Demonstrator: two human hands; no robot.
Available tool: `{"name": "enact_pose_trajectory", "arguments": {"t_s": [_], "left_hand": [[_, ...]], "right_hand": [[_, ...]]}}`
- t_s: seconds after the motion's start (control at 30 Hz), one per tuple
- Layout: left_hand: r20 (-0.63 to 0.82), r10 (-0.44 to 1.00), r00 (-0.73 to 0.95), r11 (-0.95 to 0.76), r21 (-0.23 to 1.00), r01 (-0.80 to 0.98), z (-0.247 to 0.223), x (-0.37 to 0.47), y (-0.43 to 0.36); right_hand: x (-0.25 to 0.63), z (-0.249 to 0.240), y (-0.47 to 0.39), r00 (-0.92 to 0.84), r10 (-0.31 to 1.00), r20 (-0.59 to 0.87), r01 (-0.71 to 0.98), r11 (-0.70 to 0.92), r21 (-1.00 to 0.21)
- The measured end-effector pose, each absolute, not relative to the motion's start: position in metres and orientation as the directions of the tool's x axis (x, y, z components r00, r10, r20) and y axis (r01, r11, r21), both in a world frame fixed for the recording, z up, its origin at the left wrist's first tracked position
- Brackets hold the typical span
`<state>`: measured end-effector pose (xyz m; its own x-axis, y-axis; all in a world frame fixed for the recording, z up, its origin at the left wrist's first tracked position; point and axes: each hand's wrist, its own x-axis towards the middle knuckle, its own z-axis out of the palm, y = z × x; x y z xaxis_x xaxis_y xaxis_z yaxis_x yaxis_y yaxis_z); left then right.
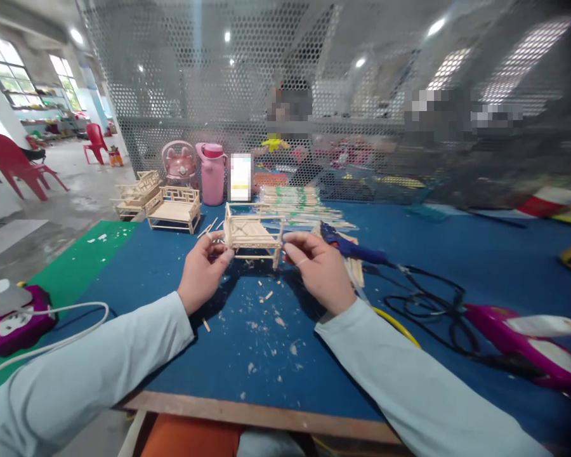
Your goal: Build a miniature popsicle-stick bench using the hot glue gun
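Note:
Between my two hands is a small bench model (254, 236) made of pale wooden sticks, with a slatted seat, rails and short legs. My left hand (204, 266) closes its fingers on the model's left end. At the opposite end, my right hand (316, 266) pinches the right side near a corner post. The model looks upright, raised slightly over the blue table; a shadow lies beneath it. Just past my right hand lies a blue glue gun (356, 246). Bits of stick and dried glue (278, 317) are scattered on the tabletop in front of me.
Finished-looking stick benches (175, 209) stand at the back left, near a pink flask (213, 174) and a lit phone (240, 176). Bundled sticks (290, 202) lie behind the model. Purple power strips (528, 343) (21, 320) and black cords sit either side. A perforated metal screen (209, 82) rises behind.

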<state>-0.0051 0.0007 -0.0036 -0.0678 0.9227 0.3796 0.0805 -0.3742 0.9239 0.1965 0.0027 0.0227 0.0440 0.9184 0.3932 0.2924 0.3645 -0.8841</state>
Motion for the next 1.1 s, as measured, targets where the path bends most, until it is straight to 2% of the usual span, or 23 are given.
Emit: {"name": "enact_pose_trajectory", "arguments": {"t_s": [0.1,0.3,0.5,0.63,0.83,0.97,1.1], "left_hand": [[0.409,0.905,-0.116,-0.412,0.911,0.004,0.001,-0.005,0.0],[0.398,0.908,-0.128,-0.398,0.917,0.032,0.0,-0.006,-0.001],[0.425,0.904,-0.045,-0.416,0.899,0.139,-0.002,-0.009,-0.003],[0.431,0.9,-0.061,-0.418,0.895,0.155,0.001,-0.01,-0.002],[0.278,0.961,-0.013,-0.274,0.953,0.131,-0.002,-0.013,0.008],[0.178,0.984,-0.001,-0.175,0.971,0.162,-0.008,-0.021,0.018],[0.206,0.973,-0.103,-0.176,0.954,0.243,-0.004,-0.031,0.022]], "right_hand": [[0.192,0.03,-0.003,0.07,0.905,0.42,0.243,0.393,-0.887],[0.189,0.029,-0.002,0.1,0.905,0.414,0.183,0.392,-0.902],[0.19,0.027,-0.001,-0.03,0.916,0.401,0.348,0.386,-0.854],[0.191,0.026,-0.001,-0.072,0.904,0.422,0.41,0.412,-0.813],[0.194,0.021,0.002,-0.146,0.871,0.468,0.527,0.469,-0.708],[0.196,0.016,0.006,-0.188,0.885,0.427,0.589,0.449,-0.672],[0.199,0.014,0.007,-0.165,0.908,0.386,0.586,0.405,-0.702]]}}
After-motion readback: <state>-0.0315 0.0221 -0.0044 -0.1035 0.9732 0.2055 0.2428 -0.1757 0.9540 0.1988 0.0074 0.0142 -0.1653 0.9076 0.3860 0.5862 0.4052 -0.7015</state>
